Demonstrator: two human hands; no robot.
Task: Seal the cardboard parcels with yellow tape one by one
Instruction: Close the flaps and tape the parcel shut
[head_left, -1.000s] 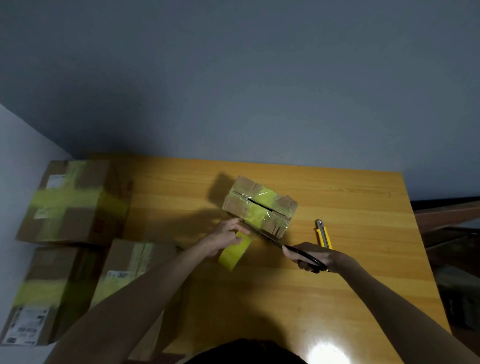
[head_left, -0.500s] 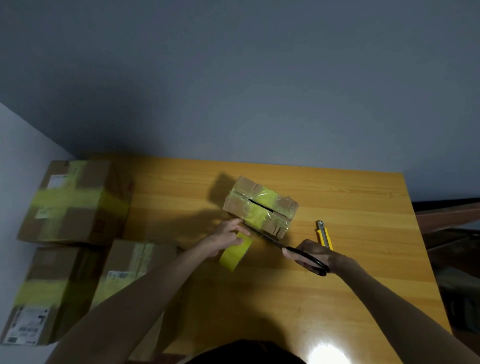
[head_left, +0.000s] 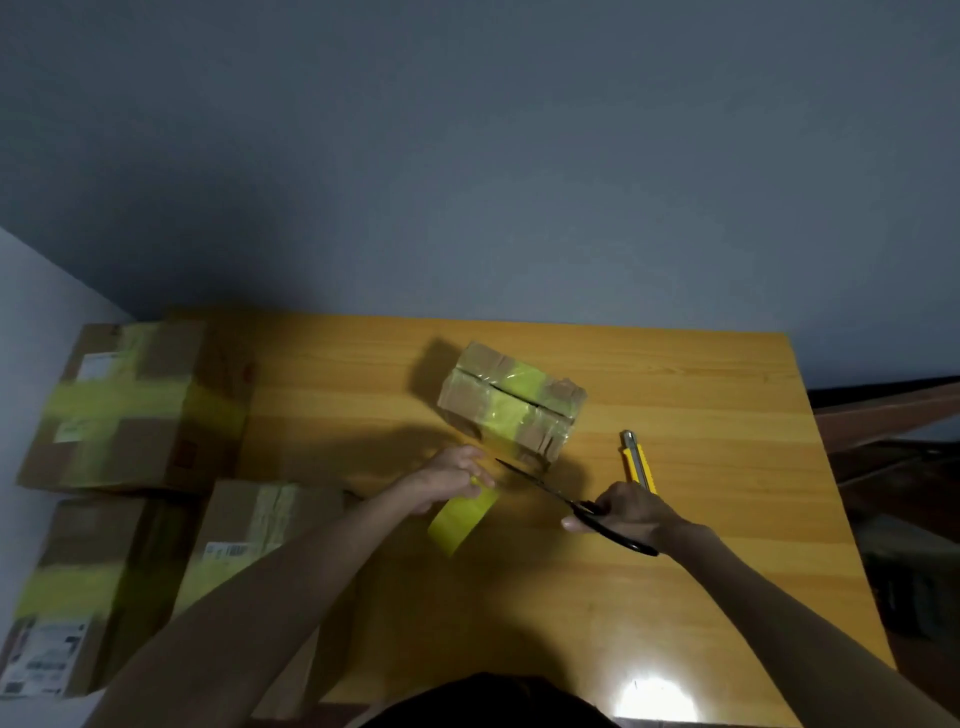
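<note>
Two hands out over the wooden table (head_left: 727, 582): my left hand (head_left: 451, 475) pinches the top of the yellow tape roll (head_left: 462, 522), and my right hand (head_left: 626, 512) is curled through the handles of the black scissors (head_left: 550, 492), tips aimed at the parcel's near bottom edge. A yellow utility knife (head_left: 638, 460) lies just past my right hand. Farther back, the small cardboard parcel (head_left: 511, 405) sits mid-table with a yellow band over its top. Bigger taped boxes (head_left: 130, 410) are stacked off to the left.
</note>
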